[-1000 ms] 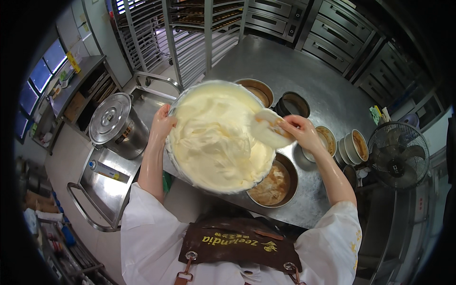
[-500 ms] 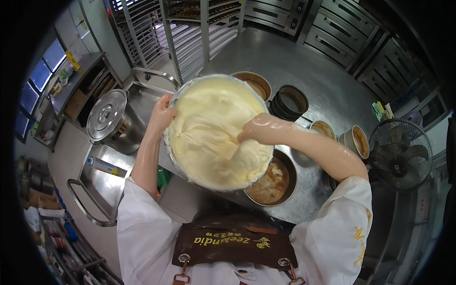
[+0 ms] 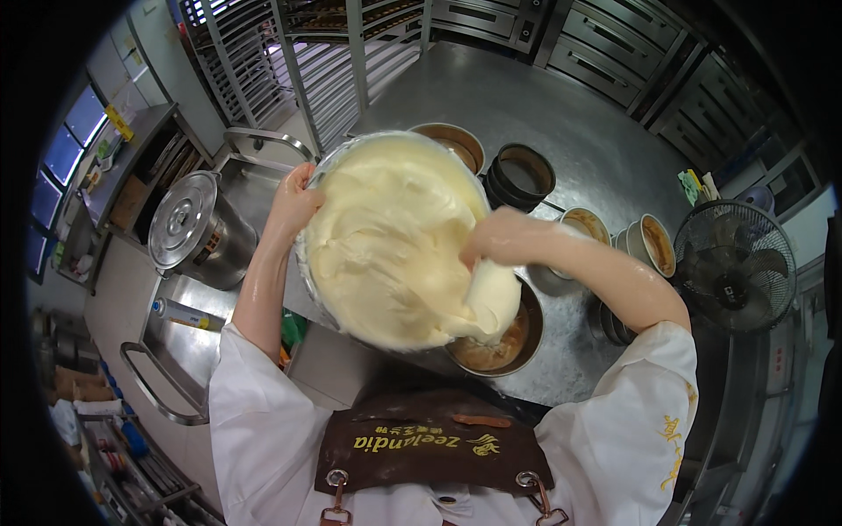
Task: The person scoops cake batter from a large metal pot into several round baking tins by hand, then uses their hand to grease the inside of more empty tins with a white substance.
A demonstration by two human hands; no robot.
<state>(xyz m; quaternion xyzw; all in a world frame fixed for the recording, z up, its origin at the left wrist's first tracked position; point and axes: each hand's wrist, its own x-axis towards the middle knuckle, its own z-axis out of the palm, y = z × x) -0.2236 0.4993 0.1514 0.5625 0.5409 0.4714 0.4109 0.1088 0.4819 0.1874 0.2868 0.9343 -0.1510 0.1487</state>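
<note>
My left hand (image 3: pixel 296 203) grips the far-left rim of a large metal mixing bowl (image 3: pixel 309 287), which is tipped toward the lower right. Pale yellow, fluffy batter (image 3: pixel 386 228) fills it. My right hand (image 3: pixel 507 238), slightly blurred, is curled at the bowl's right side against the batter; whatever it holds is hidden. Below it, a thick lump of batter bulges over the lower right rim, above a round cake pan (image 3: pixel 537 331). That pan stands partly under the bowl, with brownish, streaky batter inside.
Stacked dark round pans (image 3: pixel 523 172) and another round pan (image 3: pixel 456 145) stand beyond the bowl on the steel table (image 3: pixel 579 149). Lined pans (image 3: pixel 656 245) and a black fan (image 3: pixel 735 267) are at right. A lidded steel pot (image 3: pixel 197 230) and a wheeled rack (image 3: pixel 324 79) are at left.
My right hand has moved right toward the bowl's edge, pushing a lump of batter over the rim above the pan. My left hand keeps its grip on the rim.
</note>
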